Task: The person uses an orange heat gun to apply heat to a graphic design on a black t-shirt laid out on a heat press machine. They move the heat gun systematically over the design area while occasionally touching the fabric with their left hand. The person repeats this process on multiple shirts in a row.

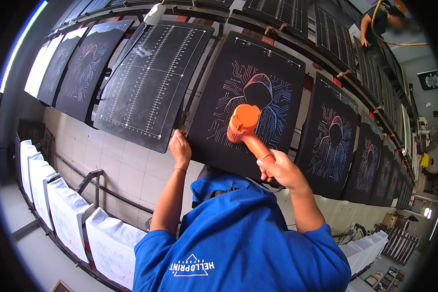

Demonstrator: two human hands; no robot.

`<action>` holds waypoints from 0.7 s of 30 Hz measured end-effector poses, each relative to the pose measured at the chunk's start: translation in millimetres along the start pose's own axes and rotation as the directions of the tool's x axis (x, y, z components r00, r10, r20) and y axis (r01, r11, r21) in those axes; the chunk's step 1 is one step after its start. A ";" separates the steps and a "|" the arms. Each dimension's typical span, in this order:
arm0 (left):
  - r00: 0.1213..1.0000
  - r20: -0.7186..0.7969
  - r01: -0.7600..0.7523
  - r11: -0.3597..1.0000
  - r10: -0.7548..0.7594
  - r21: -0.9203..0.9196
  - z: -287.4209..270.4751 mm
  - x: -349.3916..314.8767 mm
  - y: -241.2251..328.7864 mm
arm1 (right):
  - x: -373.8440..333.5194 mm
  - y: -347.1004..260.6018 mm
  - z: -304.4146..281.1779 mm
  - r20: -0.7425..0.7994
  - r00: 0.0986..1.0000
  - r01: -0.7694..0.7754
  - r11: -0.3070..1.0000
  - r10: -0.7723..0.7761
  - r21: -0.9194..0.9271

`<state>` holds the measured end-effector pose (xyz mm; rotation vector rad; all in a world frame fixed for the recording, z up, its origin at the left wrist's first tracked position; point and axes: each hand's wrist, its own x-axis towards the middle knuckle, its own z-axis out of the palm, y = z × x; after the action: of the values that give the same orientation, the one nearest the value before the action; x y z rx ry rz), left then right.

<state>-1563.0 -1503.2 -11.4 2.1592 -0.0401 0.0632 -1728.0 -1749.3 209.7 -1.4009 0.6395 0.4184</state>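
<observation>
My right hand (282,170) is wrapped round the handle of an orange hair dryer (246,121). The dryer hangs over a black T-shirt (209,141) spread on a sloping board. A hooded figure with circuit lines is printed on it in pink and blue, and the dryer covers part of this print. My left hand (181,150) is closed at the gap between the shirt's left front edge and the corner of a bare black printing board (141,78) with white ruled scales. What those fingers hold, if anything, is hidden.
More black printed shirts (333,141) continue to the right, and others (90,68) stand at the left. A white-headed tool (155,13) lies at the bare board's far edge. White printed shirts (68,214) line a lower rack. Another person (382,24) works at the far right.
</observation>
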 end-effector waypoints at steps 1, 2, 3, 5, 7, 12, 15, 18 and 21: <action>1.000 -0.002 0.001 1.000 -0.001 0.005 0.0 -0.3 -0.5 | -3.0 -2.5 -8.3 0.023 0.999 -0.035 0.999 0.035 -0.003; 1.000 -0.005 0.003 1.000 -0.003 0.010 -0.1 -0.7 -1.0 | -4.7 -5.0 -13.5 0.046 0.996 -0.070 0.998 0.070 -0.008; 1.000 -0.001 -0.002 1.000 0.002 0.015 0.0 -0.5 -0.6 | -5.4 -5.9 -14.6 0.036 0.998 -0.056 0.998 0.056 -0.013; 1.000 0.005 -0.011 1.000 0.011 0.024 -0.3 -0.4 0.1 | 4.1 -8.5 -7.0 -0.021 0.999 0.031 0.999 -0.031 -0.024; 1.000 0.015 -0.004 0.999 0.004 0.040 0.1 0.6 -0.1 | 18.3 -12.2 -1.7 -0.052 0.994 0.090 0.996 -0.091 -0.022; 1.000 0.016 -0.001 0.998 0.000 0.059 1.1 0.8 -0.9 | 52.1 -16.8 -7.9 -0.079 0.984 0.162 0.987 -0.162 -0.008; 1.000 0.008 -0.002 0.998 0.001 0.070 2.3 1.0 -4.1 | 46.6 -19.8 -5.6 -0.142 0.971 0.189 0.981 -0.192 -0.038; 1.000 0.025 0.004 0.997 -0.006 0.080 3.3 0.8 -4.8 | 24.5 -10.9 -9.6 -0.112 0.985 0.127 0.992 -0.129 -0.024; 1.000 0.027 -0.001 0.996 -0.002 0.092 3.3 0.6 -7.9 | -1.2 5.1 -13.4 -0.014 1.000 0.023 1.000 -0.023 0.012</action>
<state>-1561.8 -1501.5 -19.7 2.2520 -0.0531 0.0360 -1734.3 -1761.8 205.9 -1.3992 0.6359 0.3863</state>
